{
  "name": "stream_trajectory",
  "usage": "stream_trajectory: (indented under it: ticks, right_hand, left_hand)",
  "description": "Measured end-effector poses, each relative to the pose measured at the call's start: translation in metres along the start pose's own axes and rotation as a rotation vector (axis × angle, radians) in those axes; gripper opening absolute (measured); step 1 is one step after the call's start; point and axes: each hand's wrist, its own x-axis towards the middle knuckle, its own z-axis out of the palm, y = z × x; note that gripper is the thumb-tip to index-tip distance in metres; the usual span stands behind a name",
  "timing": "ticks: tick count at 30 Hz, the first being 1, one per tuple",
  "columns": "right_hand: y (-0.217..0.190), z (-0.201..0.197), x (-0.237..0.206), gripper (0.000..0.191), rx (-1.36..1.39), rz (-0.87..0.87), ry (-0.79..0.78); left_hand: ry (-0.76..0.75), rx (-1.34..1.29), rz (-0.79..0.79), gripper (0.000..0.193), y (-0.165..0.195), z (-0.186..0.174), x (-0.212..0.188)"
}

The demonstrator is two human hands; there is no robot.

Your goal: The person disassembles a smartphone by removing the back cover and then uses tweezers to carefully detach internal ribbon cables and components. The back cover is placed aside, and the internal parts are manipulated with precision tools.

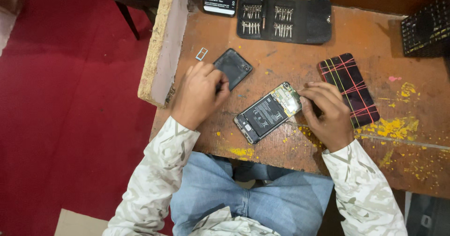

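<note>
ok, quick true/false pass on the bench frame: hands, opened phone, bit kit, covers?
1. The opened black phone with exposed battery lies between both hands. True.
2. The left hand rests on the checked red-and-black phone cover. False: it touches the dark grey back panel; the checked cover lies beside the right hand.
3. The black fold-out screwdriver bit case is closed. False: it lies open, bits showing.
4. A small silver SIM tray lies near the table's left edge. True.
</note>
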Motion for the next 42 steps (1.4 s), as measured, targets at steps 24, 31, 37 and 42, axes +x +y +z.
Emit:
stream_trajectory:
  ticks: [24, 31, 37, 42]
  right_hand:
    - [-0.002, 0.002, -0.002, 0.018, -0.020, -0.028, -0.033]
    - [-0.003, 0.002, -0.001, 0.027, -0.021, -0.031, -0.047]
    - [-0.005, 0.000, 0.001, 0.035, -0.006, -0.050, -0.074]
    - [-0.005, 0.000, 0.001, 0.026, -0.040, -0.016, -0.004]
  left_hand:
    - [0.043, 0.102, -0.075, 0.014, -0.012, 0.006, -0.015]
    - [0.102, 0.227, -0.114, 0.010, -0.010, 0.006, -0.016]
    - [0.211, 0.122, -0.104, 0.012, -0.004, -0.003, -0.016]
    - [0.141, -0.151, -0.007, 0.020, 0.010, -0.010, -0.024]
